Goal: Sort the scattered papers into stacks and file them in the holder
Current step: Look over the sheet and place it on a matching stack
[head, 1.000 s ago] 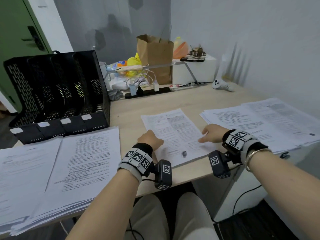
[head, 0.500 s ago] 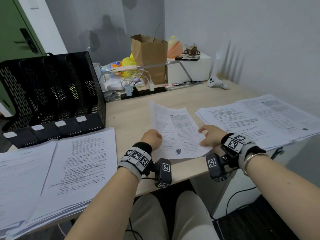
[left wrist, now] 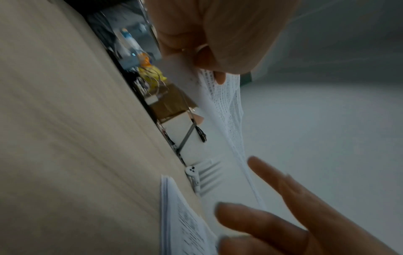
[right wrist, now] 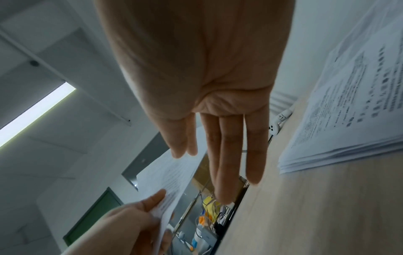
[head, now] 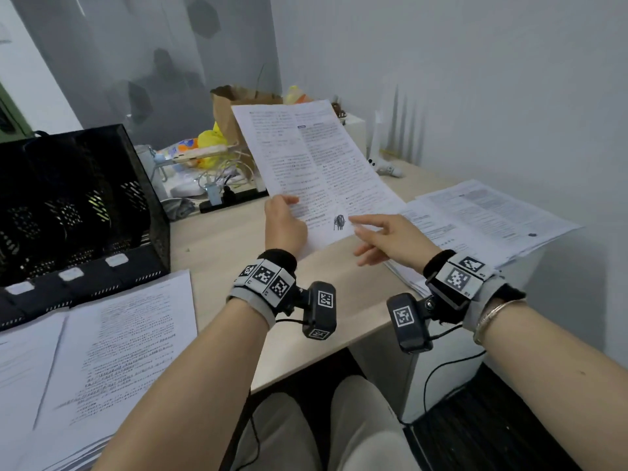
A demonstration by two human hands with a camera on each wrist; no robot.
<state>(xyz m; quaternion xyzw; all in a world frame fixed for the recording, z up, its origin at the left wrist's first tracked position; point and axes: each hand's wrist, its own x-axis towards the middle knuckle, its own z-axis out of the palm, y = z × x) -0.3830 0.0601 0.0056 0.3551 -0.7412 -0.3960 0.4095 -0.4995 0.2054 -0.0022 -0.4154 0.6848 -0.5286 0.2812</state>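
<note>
So the printed sheet (head: 316, 171) got lifted clean off the counter (head: 221, 246), tilted up to the right of the black file holder (head: 78, 205). Left hand (head: 285, 226) was pinching its lower left corner; right hand (head: 390, 237) had let go, fingers straight, hovering by the bottom edge. A second earlier it lay flat under both hands, then half-raised. Probably getting read before joining the right stack (head: 475, 226) or the left stack (head: 102, 351); nothing's filed yet.

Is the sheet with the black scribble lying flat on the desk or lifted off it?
Lifted. The left hand pinches the sheet at its lower edge, raised above the desk; the right hand is open beside it.
</note>
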